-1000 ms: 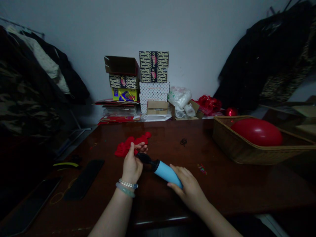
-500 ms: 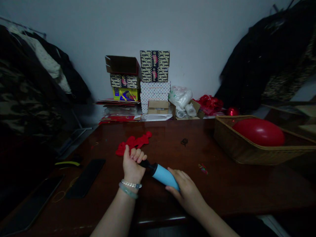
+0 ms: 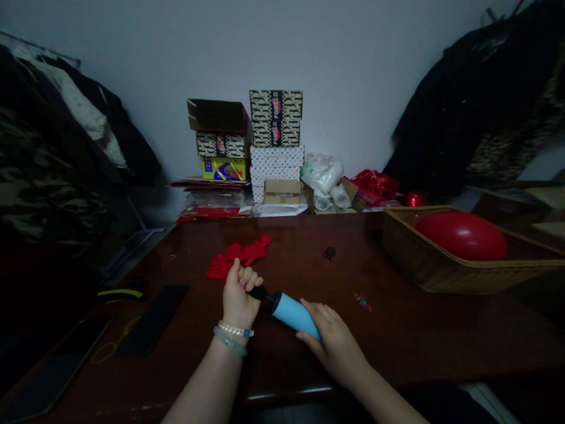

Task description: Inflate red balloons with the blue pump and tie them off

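A light blue hand pump with a black nozzle lies slanted above the dark wooden table. My right hand is wrapped round its rear end. My left hand, with two bracelets at the wrist, is closed round the nozzle tip; whether a red balloon is in the fingers I cannot make out. Just behind the left hand lies a heap of flat red balloons.
A wicker basket at the right holds an inflated red balloon. Two dark phones lie at the left, stacked boxes stand at the wall. Small rubber bands lie on the table. Dark clothes hang on both sides.
My left hand has drawn back from the balloon heap and closed round the pump's nozzle. The pump and my right hand have shifted slightly toward me.
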Available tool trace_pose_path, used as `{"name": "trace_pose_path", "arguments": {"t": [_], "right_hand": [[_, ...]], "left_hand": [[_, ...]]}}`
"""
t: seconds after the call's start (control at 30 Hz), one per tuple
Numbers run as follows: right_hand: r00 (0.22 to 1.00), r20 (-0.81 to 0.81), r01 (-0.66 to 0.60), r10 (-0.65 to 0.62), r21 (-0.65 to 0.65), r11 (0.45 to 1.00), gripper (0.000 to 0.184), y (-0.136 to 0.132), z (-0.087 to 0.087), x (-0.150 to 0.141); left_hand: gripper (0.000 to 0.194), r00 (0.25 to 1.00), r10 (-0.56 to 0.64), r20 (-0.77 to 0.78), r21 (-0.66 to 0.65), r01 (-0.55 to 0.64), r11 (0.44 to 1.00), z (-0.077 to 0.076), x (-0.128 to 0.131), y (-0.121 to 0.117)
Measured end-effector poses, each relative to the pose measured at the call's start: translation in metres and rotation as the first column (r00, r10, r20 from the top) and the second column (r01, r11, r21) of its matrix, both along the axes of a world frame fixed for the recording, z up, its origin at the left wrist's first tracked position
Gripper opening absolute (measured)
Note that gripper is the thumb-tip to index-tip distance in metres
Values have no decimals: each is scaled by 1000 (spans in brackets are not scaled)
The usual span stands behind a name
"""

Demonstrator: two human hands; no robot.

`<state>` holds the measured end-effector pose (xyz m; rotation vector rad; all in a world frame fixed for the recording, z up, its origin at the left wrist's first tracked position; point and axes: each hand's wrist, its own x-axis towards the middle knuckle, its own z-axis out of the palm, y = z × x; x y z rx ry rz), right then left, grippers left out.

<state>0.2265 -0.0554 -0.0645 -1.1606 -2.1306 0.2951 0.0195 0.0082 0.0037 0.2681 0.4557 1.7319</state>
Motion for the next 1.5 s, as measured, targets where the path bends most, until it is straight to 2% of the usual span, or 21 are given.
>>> {"name": "trace_pose_path", "arguments": {"t": [0.17,0.23,0.4,0.63,0.97,1.17,1.3,1.5], "right_hand": [[998,-55,-31,27,-68,997,51,1,4,2],[997,-78,-35,28,-93,995,49,0,6,4],[993,-112,-51,37,-123,991,48,-2,8,3],[989,-130,-86,69,-132,987,46,-7,11,-3],[989,-142,-64,47,-123,990,46,-7,12,-2],[991,-123,-61,45,-137,989,46,-9,13,-4],[996,-74,-48,41,-110,993,47,-8,15,-9],[994,103,37,-37,7,999,55,-3,15,-10]], "left_hand": [[49,994,-81,71,82,75,994,-3,0,2],[47,997,-64,30,93,61,994,-4,1,3],[49,990,74,-119,72,-66,995,-6,4,6],[56,999,20,-37,86,-17,996,-2,-1,6],[46,992,63,-106,103,-52,993,5,5,3],[52,995,50,-88,96,-41,994,6,4,1],[50,984,137,-119,5,-137,991,6,4,3],[46,952,267,-150,-89,-282,955,4,-3,10]]}}
